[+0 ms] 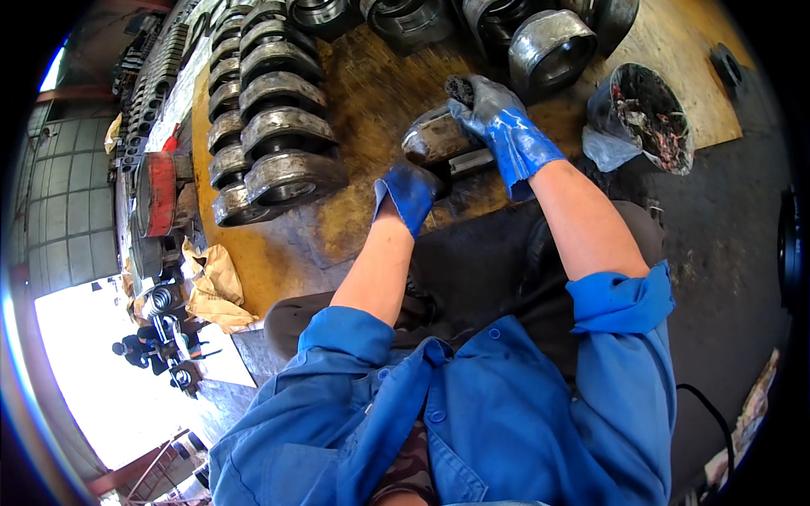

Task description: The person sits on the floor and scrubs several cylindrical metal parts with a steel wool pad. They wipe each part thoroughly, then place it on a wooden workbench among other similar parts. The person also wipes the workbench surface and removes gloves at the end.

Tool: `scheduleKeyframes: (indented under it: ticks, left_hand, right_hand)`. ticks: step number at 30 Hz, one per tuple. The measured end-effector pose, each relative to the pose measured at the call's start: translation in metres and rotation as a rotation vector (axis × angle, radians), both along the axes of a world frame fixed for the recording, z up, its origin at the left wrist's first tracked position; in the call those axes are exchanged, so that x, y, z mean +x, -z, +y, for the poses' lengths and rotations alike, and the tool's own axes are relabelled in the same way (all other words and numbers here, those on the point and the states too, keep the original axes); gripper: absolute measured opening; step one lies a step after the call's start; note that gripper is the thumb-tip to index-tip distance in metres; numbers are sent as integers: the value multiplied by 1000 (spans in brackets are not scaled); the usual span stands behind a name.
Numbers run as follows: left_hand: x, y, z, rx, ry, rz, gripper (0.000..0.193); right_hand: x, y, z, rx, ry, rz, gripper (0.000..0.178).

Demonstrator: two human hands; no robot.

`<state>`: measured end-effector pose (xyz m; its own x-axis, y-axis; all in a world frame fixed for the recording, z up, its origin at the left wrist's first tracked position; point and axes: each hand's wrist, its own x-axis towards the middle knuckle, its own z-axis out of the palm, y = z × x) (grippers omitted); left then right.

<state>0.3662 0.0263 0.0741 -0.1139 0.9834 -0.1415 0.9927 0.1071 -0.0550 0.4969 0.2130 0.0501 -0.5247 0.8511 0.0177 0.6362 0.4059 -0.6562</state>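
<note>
Both my hands wear blue rubber gloves, blackened with grime over the fingers. A thick, stained metal ring (pixel 433 135) is tilted in front of me over the brown work surface. My left hand (pixel 411 187) grips its near lower side, with the fingers mostly hidden in shadow. At the ring's upper right, my right hand (pixel 489 110) is closed round a dark, rough wad (pixel 459 89), pressed close to the rim. A straight, light metal edge (pixel 471 162) shows beneath the ring, between my hands; what it belongs to is hidden.
Two rows of metal rings (pixel 291 177) run along the left. More large rings (pixel 553 51) stand at the far side. A plastic-lined bucket (pixel 645 118) of shavings or scraps is on the right. Brown crumpled paper (pixel 218 287) and a red round part (pixel 158 194) lie left.
</note>
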Motion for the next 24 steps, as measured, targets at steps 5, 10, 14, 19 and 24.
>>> scheduleKeyframes:
  ticks: [5, 10, 14, 19, 24]
  left_hand:
    - [-2, -8, 18, -163, -203, -31, 36]
    - [-9, -30, 29, -282, -343, -96, 41]
    - [-35, -18, 29, -159, -195, -18, 40]
    - [-50, 5, 20, 95, -153, -331, 43]
    - [-55, 35, 18, 283, -465, -502, 51]
  right_hand:
    - [-4, -18, -5, -48, 35, -178, 61]
    - [-2, -13, -14, 3, 30, -135, 66]
    - [-13, -12, -43, -32, 79, -68, 67]
    - [-29, 7, -57, 342, 247, -9, 57]
    - [-33, 5, -59, 344, 326, 35, 45]
